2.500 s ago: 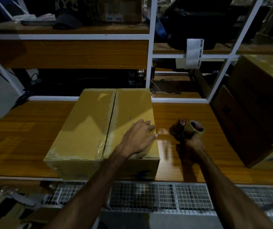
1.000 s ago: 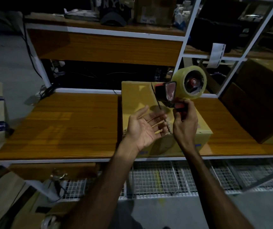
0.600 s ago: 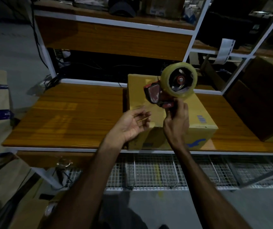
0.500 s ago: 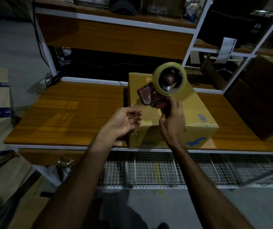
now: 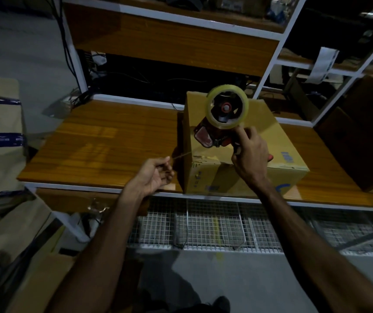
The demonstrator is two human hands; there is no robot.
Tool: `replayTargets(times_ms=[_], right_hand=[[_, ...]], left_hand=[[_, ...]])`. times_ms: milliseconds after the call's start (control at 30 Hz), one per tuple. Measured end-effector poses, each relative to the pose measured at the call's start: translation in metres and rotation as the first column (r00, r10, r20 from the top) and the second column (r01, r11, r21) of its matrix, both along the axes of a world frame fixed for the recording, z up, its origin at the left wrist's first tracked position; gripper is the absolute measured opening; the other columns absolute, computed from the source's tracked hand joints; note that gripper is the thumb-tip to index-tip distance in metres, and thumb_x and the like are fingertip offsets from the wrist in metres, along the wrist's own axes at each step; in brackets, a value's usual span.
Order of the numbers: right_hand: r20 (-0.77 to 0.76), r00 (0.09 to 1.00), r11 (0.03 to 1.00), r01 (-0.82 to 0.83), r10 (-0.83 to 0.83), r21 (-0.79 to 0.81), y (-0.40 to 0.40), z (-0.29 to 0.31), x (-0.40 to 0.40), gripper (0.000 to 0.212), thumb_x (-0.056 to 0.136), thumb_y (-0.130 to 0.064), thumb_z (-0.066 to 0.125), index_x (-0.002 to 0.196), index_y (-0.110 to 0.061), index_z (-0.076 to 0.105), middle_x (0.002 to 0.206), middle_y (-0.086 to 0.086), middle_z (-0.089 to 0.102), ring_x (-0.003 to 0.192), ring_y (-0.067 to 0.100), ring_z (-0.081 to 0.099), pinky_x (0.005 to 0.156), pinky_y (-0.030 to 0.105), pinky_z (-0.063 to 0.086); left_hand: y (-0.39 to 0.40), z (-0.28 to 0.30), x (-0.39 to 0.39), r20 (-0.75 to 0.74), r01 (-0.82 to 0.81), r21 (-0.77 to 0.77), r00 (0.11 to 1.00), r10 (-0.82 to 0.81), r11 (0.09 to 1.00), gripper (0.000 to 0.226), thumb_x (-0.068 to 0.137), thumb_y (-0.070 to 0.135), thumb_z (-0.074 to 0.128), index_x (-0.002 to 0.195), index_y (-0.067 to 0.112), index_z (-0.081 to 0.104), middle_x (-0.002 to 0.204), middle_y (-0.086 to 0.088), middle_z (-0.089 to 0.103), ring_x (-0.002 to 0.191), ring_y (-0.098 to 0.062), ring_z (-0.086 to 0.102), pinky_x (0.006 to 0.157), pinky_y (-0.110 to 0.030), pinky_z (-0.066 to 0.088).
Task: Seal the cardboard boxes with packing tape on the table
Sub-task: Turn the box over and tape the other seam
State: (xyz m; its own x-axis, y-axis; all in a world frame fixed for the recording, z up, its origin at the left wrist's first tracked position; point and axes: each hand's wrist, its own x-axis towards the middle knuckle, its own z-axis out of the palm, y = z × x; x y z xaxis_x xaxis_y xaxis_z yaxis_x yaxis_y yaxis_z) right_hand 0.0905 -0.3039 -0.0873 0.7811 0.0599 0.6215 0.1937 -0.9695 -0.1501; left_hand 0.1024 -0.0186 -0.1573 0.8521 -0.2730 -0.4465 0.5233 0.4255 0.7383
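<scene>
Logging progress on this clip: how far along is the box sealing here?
Done: nothing visibly sealed; no tape shows on the cardboard box on the table. In hand: right hand grips the tape dispenser above the box; left hand pinches a thin strand, seemingly the tape end. Left: laying tape on the box.

Dim overall, dark at shelves (image 5: 181, 41) & corners. Soft glare patches on counter (image 5: 104, 141). Wide-angle bend at edges. Slight motion blur, grainy.

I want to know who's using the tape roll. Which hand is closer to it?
Right. The right hand grips the dispenser's handle just below the tape roll; the left hand is lower left, apart.
</scene>
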Motion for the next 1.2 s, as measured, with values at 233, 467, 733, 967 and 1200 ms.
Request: replayTargets(times_ms=[233, 467, 733, 967, 1200], right_hand=[[-0.020, 1.000, 0.999, -0.016, 0.017, 0.035, -0.012, -0.004, 0.000, 0.058, 0.082, 0.006, 0.067, 0.131, -0.022, 0.052, 0.108, 0.014, 0.055, 0.085, 0.027, 0.049, 0.066, 0.041, 0.042], [-0.133, 0.991, 0.997, -0.024, 0.034, 0.075, -0.030, -0.023, -0.003, 0.066, 0.083, -0.008, 0.077, 0.139, -0.026, 0.050, 0.120, 0.015, 0.058, 0.093, 0.034, 0.058, 0.072, 0.049, 0.053], [-0.136, 0.990, 0.996, -0.038, 0.048, 0.076, -0.034, -0.035, -0.005, 0.054, 0.094, -0.029, 0.077, 0.141, -0.027, 0.050, 0.120, 0.013, 0.059, 0.091, 0.028, 0.058, 0.068, 0.043, 0.051], [-0.134, 0.990, 0.997, -0.045, 0.054, 0.067, -0.035, -0.037, -0.004, 0.053, 0.094, -0.028, 0.075, 0.141, -0.027, 0.050, 0.119, 0.012, 0.059, 0.090, 0.028, 0.057, 0.070, 0.042, 0.049], [-0.149, 0.987, 0.997, -0.046, 0.053, 0.056, -0.038, -0.035, -0.003, 0.049, 0.096, -0.030, 0.074, 0.138, -0.028, 0.051, 0.119, 0.012, 0.058, 0.088, 0.030, 0.057, 0.068, 0.044, 0.052]], left_hand=[[-0.018, -0.021, -0.005, -0.024, 0.011, -0.089, 1.000, -0.013, 0.996, 0.017, 0.091, 0.024, 0.069, 0.083, 0.013, 0.058, 0.076, -0.005, 0.058, 0.071, -0.019, 0.058, 0.070, -0.032, 0.048], [-0.036, -0.040, -0.011, -0.109, 0.045, -0.112, 0.992, -0.057, 0.993, 0.022, 0.097, 0.027, 0.066, 0.082, 0.014, 0.056, 0.071, -0.003, 0.053, 0.067, -0.018, 0.055, 0.066, -0.031, 0.046], [-0.050, -0.049, -0.011, -0.081, 0.129, -0.015, 0.988, -0.130, 0.991, 0.026, 0.098, 0.037, 0.066, 0.088, 0.016, 0.055, 0.070, 0.000, 0.048, 0.065, -0.017, 0.051, 0.065, -0.031, 0.047], [-0.054, -0.050, -0.013, -0.069, 0.123, 0.088, 0.991, -0.117, 0.988, 0.029, 0.103, 0.039, 0.062, 0.086, 0.016, 0.058, 0.063, 0.003, 0.043, 0.056, -0.014, 0.046, 0.057, -0.029, 0.040], [-0.068, -0.066, -0.037, 0.046, -0.159, 0.450, 0.987, 0.155, 0.878, 0.015, 0.095, 0.016, 0.074, 0.091, 0.003, 0.069, 0.070, -0.005, 0.060, 0.060, -0.019, 0.056, 0.053, -0.028, 0.043]])
